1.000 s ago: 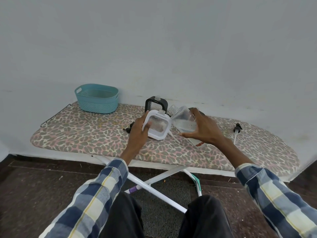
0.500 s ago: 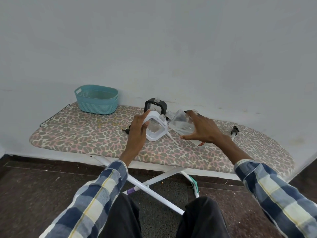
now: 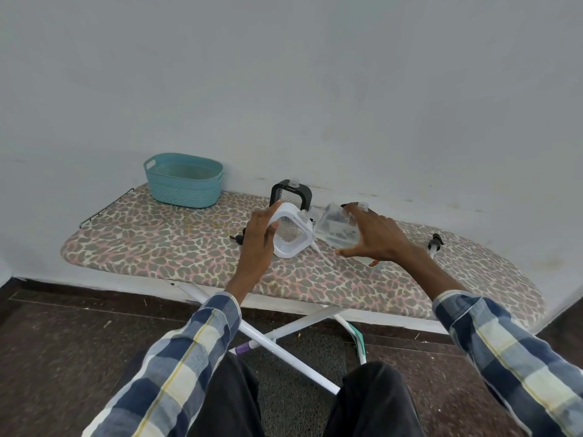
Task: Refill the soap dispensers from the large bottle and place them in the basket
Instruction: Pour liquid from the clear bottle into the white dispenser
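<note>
Near the middle of the ironing board [image 3: 164,247], the left hand [image 3: 257,239] is gripping the white-framed soap dispenser [image 3: 291,233], tilting it. Just beside it the right hand [image 3: 373,236] is resting, fingers spread wide, on the clear large bottle [image 3: 336,228] lying on its side. A black-framed dispenser [image 3: 291,192] is standing behind them at the far edge. A pump [image 3: 434,242] is lying toward the right end. The teal basket [image 3: 184,181] is sitting at the far left corner.
</note>
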